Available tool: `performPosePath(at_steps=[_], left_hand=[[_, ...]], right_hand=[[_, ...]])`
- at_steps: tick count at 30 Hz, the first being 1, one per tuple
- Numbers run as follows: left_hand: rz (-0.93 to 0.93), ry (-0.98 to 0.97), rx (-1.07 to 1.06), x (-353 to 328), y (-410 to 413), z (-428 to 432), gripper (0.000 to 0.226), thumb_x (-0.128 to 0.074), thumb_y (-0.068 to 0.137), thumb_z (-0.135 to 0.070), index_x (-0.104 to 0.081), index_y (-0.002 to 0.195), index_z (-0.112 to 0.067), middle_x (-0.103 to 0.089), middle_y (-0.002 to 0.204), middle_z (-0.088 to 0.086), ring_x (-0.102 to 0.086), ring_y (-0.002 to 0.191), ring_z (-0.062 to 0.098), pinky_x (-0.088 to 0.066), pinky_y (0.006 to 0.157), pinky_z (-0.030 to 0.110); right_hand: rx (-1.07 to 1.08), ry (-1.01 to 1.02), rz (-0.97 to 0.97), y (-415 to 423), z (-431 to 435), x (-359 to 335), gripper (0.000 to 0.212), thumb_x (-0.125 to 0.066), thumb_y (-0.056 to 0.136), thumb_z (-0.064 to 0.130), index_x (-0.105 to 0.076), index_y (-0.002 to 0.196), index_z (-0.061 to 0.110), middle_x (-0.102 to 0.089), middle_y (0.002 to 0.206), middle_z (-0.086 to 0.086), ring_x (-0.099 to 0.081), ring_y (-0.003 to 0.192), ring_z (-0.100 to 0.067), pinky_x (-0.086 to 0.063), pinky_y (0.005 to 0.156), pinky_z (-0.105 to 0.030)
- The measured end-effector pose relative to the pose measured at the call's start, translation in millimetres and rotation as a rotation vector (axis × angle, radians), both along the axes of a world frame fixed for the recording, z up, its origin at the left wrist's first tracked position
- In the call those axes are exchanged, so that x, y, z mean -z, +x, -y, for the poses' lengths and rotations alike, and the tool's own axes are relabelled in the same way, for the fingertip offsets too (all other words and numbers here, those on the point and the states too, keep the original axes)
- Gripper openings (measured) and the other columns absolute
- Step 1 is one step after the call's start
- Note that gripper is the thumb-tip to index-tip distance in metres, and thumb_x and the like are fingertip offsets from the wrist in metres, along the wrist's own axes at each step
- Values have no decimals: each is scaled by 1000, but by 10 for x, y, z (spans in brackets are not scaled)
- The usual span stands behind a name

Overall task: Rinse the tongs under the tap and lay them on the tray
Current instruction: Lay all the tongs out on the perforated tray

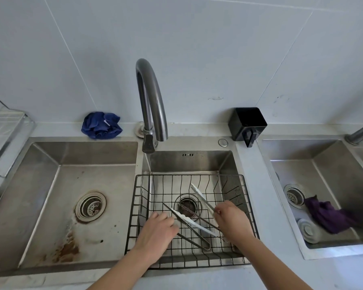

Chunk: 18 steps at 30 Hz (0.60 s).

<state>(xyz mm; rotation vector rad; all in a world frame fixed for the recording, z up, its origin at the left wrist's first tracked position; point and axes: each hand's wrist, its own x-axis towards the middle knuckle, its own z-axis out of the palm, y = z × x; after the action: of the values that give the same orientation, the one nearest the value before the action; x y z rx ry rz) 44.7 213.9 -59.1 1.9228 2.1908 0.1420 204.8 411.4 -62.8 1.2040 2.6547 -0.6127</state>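
Note:
A black wire basket [249, 203] sits in the middle sink basin. Inside it lie white tongs [194, 223] and thin steel tongs [197, 240]. My left hand [157, 231] reaches into the basket over the steel tongs, its fingers curled at the near ends; whether it grips them is hidden. My right hand [231, 221] pinches one white arm [201, 197] that points up and away. The curved tap [150, 97] stands behind the basin, with no water running from it.
A stained left basin [50, 201] and a right basin [331, 185] holding a purple cloth [327, 216] flank the middle one. A blue cloth [102, 125] and a black box [247, 124] sit on the back ledge. A clear rack [6, 139] stands far left.

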Motion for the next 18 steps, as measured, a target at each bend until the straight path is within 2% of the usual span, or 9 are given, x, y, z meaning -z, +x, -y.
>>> performPosePath(at_steps=[3, 4, 7, 10, 13, 16, 18], left_hand=[[-1, 95, -45, -82, 1, 97, 40, -97, 50, -15, -77, 83, -28, -63, 72, -13, -59, 71, 12, -52, 66, 25], [-3, 122, -71, -102, -19, 133, 39, -95, 54, -13, -77, 85, -27, -64, 74, -13, -59, 73, 13, -53, 67, 26], [-20, 168, -139, -165, -117, 231, 37, -90, 60, -6, -77, 89, -26, -65, 77, -11, -61, 76, 16, -53, 68, 30], [-57, 169, -196, -237, -224, 302, 42, -89, 58, -2, -77, 90, -25, -67, 80, -11, -61, 79, 16, -53, 70, 30], [-64, 197, -268, -300, -304, 395, 45, -88, 56, 1, -77, 92, -24, -69, 83, -10, -62, 80, 18, -52, 71, 31], [-80, 220, -330, -363, -375, 516, 43, -87, 58, 2, -76, 92, -22, -70, 86, -8, -63, 80, 19, -52, 69, 33], [-97, 226, -379, -419, -427, 612, 44, -89, 56, 1, -77, 92, -21, -70, 85, -7, -63, 79, 20, -53, 68, 34]], right_hand=[[112, -30, -114, 14, -25, -80, 14, -58, 101, 24, -67, 90, 24, -63, 84, 11, -56, 69, -8, -39, 56, -23], [131, -54, -127, 3, -29, -104, 14, -59, 101, 24, -64, 88, 26, -66, 79, 10, -57, 66, -6, -40, 54, -23], [162, -158, -127, -82, 17, -158, 13, -54, 103, 27, -63, 93, 23, -73, 79, 3, -67, 70, -18, -55, 65, -36], [132, -198, -152, -206, 118, -212, 16, -50, 105, 30, -61, 98, 21, -74, 82, -1, -71, 74, -25, -59, 75, -44], [83, -191, -171, -328, 214, -291, 18, -45, 108, 34, -57, 100, 22, -72, 81, -2, -72, 65, -24, -59, 73, -43], [49, -203, -197, -454, 291, -374, 20, -44, 109, 33, -57, 103, 19, -68, 79, -4, -70, 67, -29, -57, 71, -43], [45, -246, -224, -550, 351, -419, 22, -46, 108, 37, -59, 102, 20, -64, 73, 1, -66, 63, -24, -56, 70, -40]])
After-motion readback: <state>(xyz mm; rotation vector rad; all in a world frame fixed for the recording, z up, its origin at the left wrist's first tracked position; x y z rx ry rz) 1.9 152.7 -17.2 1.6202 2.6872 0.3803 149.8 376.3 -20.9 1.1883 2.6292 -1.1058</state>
